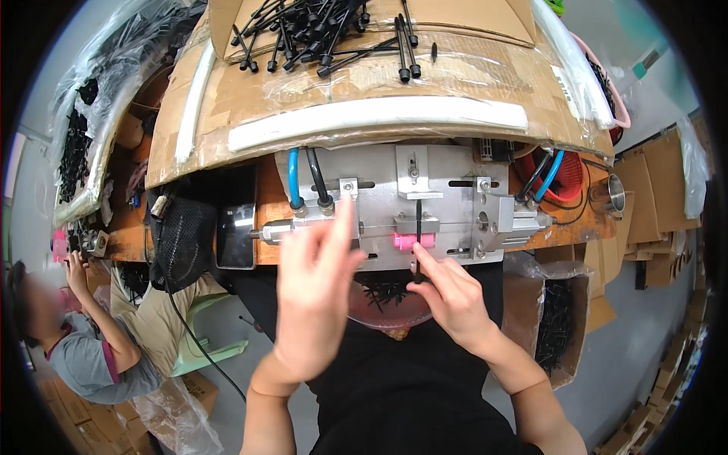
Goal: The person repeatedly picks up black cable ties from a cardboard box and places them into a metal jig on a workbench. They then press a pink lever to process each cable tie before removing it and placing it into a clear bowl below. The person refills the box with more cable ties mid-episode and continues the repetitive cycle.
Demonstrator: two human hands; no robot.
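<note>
A slim black rod (418, 216) lies in the metal fixture (375, 171), pointing away from me, its far end at an L-shaped bracket (413, 182). My right hand (456, 303) grips the rod's near end between thumb and index finger. Under the rod, a pink block (404, 241) sits at the fixture's middle. My left hand (309, 296) is raised at the fixture's left side, slightly blurred, index finger stretched out and thumb apart. Nothing shows in it. Below the fixture, a bowl (387, 318) of small black parts rests at my lap, partly hidden.
Pneumatic cylinders (523, 221) with blue and black hoses flank the fixture. Black bolt-like rods (311, 34) are heaped on the cardboard (334, 83) behind. A dark tablet (236, 227) lies left, a red basket (565, 178) right. A box of black parts (557, 326) stands lower right. Another person (98, 356) sits left.
</note>
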